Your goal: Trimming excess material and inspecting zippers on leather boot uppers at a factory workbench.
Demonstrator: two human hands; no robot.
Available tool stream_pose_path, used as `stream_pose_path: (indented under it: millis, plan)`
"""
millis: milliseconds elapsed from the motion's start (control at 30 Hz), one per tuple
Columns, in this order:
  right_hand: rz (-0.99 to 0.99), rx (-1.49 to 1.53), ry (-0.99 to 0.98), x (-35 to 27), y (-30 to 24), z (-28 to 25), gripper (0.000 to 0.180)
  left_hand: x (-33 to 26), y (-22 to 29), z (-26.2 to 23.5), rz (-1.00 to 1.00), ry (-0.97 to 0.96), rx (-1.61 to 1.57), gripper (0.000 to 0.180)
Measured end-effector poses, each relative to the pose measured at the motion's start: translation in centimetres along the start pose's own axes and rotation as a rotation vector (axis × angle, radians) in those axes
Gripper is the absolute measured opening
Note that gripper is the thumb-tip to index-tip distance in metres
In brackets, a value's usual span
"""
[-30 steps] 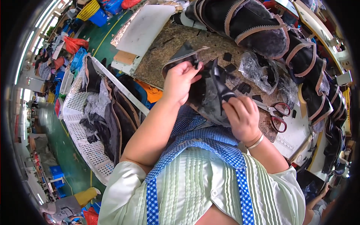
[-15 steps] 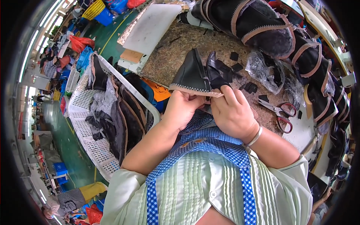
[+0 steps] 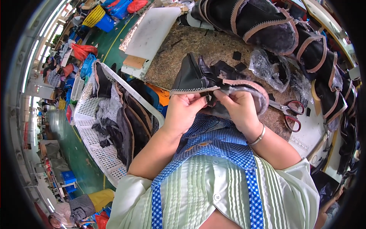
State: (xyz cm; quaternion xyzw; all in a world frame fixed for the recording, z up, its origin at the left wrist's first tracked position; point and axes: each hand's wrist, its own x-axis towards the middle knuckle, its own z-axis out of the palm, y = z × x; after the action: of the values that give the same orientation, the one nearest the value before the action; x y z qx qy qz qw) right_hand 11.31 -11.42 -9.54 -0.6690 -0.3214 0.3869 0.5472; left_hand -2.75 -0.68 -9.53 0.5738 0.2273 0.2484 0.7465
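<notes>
Between my hands is a black boot upper [image 3: 187,76] with a tan zigzag-stitched edge and grey fleecy lining [image 3: 249,96]. My left hand [image 3: 183,110] is closed, thumb and fingers pinching the stitched edge on the left part. My right hand [image 3: 239,108] also pinches the piece, at the open edge by its middle, with the lined part spreading out beyond the fingers. A small dark bit shows between the two thumbs; what it is I cannot make out. Red-handled scissors [image 3: 291,113] lie on the bench right of my right hand, their tips hidden behind the lining.
Small black scraps [image 3: 236,55] and clear plastic wrap [image 3: 270,70] lie on the worn bench [image 3: 167,53]. More fleece-lined boot uppers [image 3: 267,28] are piled along the far right. At left stands a white plastic basket [image 3: 87,129] holding uppers. A white board [image 3: 152,32] lies at the back.
The boot upper has been spread, so its right part with the grey lining now shows beyond my right hand. My right hand has turned, thumb now toward the left hand.
</notes>
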Motion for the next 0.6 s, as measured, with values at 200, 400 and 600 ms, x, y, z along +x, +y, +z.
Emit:
stream_pose_path:
  millis: [200, 400, 600]
  plan:
    - [-0.083, 0.348, 0.058, 0.4, -0.8, -0.6, 0.013, -0.4, 1.2, 0.8, -0.078, -0.001, 0.131, 0.018]
    - [-0.031, 0.437, -0.026, 0.1, -0.9, -0.4, 0.011, -0.8, 0.2, 1.6, -0.037, 0.003, 0.113, 0.012]
    - [-0.014, 0.413, 0.003, -0.1, -1.2, -0.2, 0.013, -0.7, 0.7, 1.6, -0.031, 0.017, 0.274, 0.01]
